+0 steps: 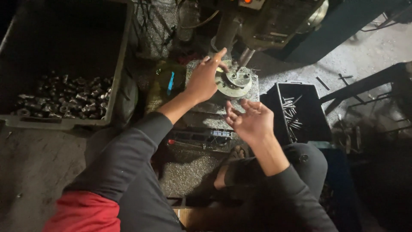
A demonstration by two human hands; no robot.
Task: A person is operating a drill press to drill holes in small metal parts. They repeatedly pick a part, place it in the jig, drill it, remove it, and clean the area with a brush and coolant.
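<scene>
Beside your spread right hand (253,120), a black bin (315,114) of thin rods; your left hand (205,78) (fingers open) touches the round metal disc (235,82).

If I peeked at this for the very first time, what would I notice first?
Right in the middle, the left hand reaches onto a round metal disc sitting on the drill machine's table, while the right hand hovers open just below it. On the far left a big grey crate holds a heap of small dark metal parts. On the right, a black bin holds thin shiny metal rods.
</scene>
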